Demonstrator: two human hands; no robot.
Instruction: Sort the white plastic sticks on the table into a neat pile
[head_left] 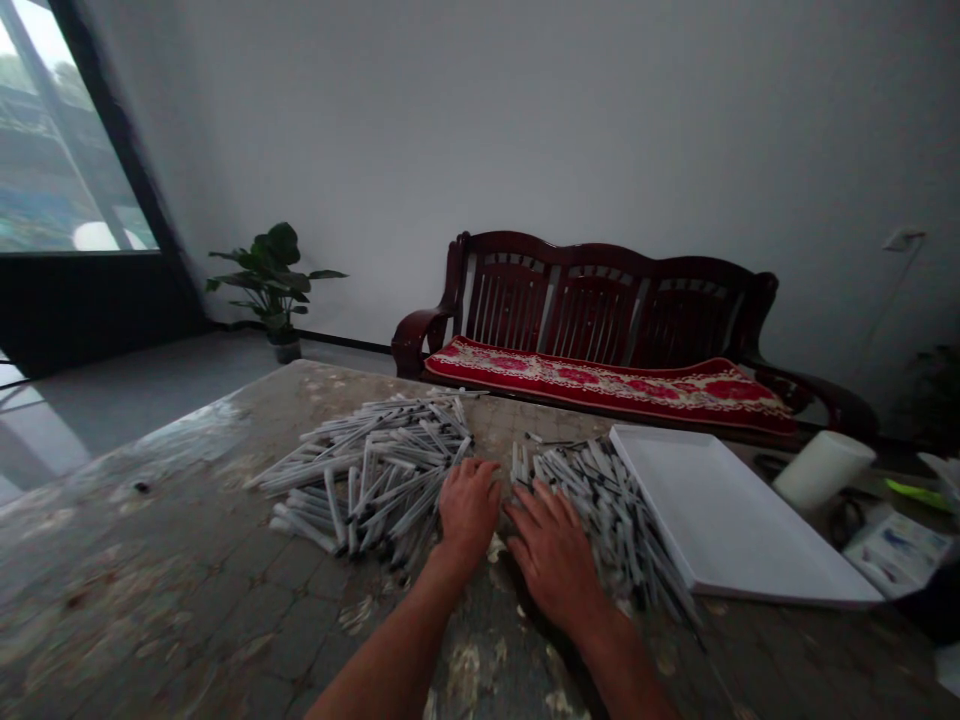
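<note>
Two heaps of slim, whitish pens with dark ends lie on the table. At the right edge of the left pen heap [375, 470], my left hand [469, 503] rests with fingers slightly bent and apart, seemingly holding nothing. My right hand [553, 545] lies palm down with its fingers spread, touching the near left edge of the right pen heap [611, 500]. A narrow strip of table separates the hands. What lies under my palms is hidden.
A shallow white tray [739, 515] stands against the right heap. Beyond it are a white roll [823, 468] and a printed white box [898, 548]. The worn table [247, 620] has a wooden bench [600, 310] behind it and a potted plant [274, 275] at back left.
</note>
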